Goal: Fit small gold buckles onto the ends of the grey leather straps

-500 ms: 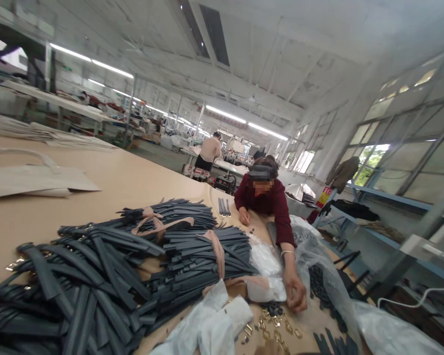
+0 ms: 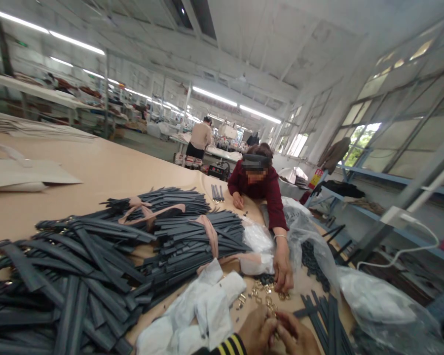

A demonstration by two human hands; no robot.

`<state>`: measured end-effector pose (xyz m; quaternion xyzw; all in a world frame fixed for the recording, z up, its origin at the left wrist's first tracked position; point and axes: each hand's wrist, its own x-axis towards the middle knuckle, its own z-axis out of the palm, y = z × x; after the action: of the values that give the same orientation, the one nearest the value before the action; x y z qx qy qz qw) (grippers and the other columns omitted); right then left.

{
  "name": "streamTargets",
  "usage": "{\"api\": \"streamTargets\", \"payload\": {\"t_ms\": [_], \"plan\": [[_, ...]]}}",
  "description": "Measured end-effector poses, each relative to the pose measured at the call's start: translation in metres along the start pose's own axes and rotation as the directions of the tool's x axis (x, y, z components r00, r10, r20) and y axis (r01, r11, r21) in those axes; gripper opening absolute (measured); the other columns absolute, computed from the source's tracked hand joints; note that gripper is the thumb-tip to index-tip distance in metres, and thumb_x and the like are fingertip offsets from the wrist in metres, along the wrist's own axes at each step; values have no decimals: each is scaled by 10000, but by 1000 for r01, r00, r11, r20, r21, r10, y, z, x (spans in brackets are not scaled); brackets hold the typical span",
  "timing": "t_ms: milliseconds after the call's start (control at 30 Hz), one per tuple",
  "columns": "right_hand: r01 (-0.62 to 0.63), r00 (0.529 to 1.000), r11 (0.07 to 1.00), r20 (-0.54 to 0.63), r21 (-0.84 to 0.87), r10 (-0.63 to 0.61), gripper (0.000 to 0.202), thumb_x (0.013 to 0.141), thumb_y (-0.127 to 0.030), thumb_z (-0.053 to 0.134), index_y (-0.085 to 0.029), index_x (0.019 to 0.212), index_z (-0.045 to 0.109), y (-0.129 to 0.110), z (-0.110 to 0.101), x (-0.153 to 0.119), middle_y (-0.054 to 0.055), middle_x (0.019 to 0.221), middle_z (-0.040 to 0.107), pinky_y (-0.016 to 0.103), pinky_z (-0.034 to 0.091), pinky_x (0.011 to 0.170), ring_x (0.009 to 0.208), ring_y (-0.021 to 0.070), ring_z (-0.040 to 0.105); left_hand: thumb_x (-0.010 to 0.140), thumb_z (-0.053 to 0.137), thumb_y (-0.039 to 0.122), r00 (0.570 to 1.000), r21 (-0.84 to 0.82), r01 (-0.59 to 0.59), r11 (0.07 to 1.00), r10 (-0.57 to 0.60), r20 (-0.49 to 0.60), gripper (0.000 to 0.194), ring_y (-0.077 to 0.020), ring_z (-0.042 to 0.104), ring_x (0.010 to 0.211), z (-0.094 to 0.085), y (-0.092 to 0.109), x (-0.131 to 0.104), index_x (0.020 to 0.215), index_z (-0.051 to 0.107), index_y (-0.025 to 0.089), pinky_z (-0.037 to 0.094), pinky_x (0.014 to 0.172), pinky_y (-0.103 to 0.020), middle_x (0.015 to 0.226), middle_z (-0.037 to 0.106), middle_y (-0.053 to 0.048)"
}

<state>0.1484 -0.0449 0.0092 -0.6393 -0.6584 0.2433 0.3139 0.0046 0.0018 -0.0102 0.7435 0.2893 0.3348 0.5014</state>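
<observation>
My left hand [image 2: 257, 331] and my right hand [image 2: 299, 336] meet at the bottom edge, fingers pinched together. A hint of gold shows between them, but what they hold is too small and covered to make out. Just beyond my fingertips lie several gold metal buckles [image 2: 269, 301], loose on the table. Dark flat straps [image 2: 331, 320] lie close to the right of my right hand. Crumpled white wrapping [image 2: 210, 301] is beside my left forearm. A co-worker's hand [image 2: 283, 273] reaches down at the far side of the buckles.
A large pile of dark straps [image 2: 66, 276] covers the left; bundles of straps [image 2: 200, 231] tied with pinkish cloth lie behind. Clear plastic bags [image 2: 385, 305] stand at the right. A co-worker in a dark red top [image 2: 272, 197] leans over the table [image 2: 133, 170].
Both my hands have come into view at the bottom, held together. The co-worker's reaching hand has moved onto the buckles. The view has shifted, so the scene sits farther left and higher.
</observation>
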Motion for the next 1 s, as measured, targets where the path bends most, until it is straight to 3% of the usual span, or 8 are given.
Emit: {"api": "streamTargets", "payload": {"t_ms": [100,167,267,367,467,600,800,1000], "plan": [[102,979,966,-148,-238,-140,389,744,-355,492,-168,1081,541,-12,-14,-9,116,1138,564,378,401,916,1075,244,492,853,316,335,999,-37,14,999,-16,-37,302,-90,447,537,2,-1,-2,692,486,145,378,581,-232,547,475,23],[163,982,933,-37,-321,-184,414,722,-323,533,-156,1101,516,-22,-26,-11,121,1145,550,377,361,939,1081,234,476,832,350,343,1000,-70,14,997,-15,-9,291,-86,420,510,2,2,-1,632,447,155,348,551,-223,514,449,33],[132,973,920,226,-368,-49,215,744,-320,519,-172,883,589,-33,-42,-7,56,841,642,305,436,722,781,183,581,822,360,354,997,-145,6,989,5,72,286,-77,387,474,1,3,3,627,433,157,321,521,-213,495,436,44],[76,950,917,308,-391,53,232,773,-349,481,-160,666,566,-40,-52,-3,3,596,581,253,380,571,576,132,528,823,353,361,991,-202,31,979,-3,136,286,-68,366,443,0,3,5,643,438,155,305,493,-204,479,426,54],[57,908,953,413,-299,76,250,797,-329,446,-153,661,563,-42,-54,-4,-11,568,552,231,358,556,545,107,500,829,343,358,987,-196,23,980,9,159,289,-64,363,440,0,5,3,653,446,153,303,488,-199,477,424,57],[60,942,972,334,-229,20,190,762,-306,502,-158,873,545,-40,-44,-7,-6,680,557,230,371,580,615,118,501,832,344,350,987,-106,-4,994,21,159,294,-63,380,468,-1,10,1,646,452,150,308,515,-195,481,430,58],[83,961,978,275,-192,-28,143,745,-236,494,-160,856,544,-38,-41,-11,21,791,592,262,399,694,739,140,528,834,330,337,990,-79,47,996,-36,137,288,-63,375,461,-2,13,1,633,426,154,307,505,-192,479,430,60],[-12,949,998,313,-59,30,165,760,-212,479,-161,915,495,-32,-36,-13,2,731,596,232,424,589,576,100,537,820,350,324,996,93,26,995,-34,79,275,-78,407,521,1,8,2,648,476,149,310,525,-197,531,462,40]]}}
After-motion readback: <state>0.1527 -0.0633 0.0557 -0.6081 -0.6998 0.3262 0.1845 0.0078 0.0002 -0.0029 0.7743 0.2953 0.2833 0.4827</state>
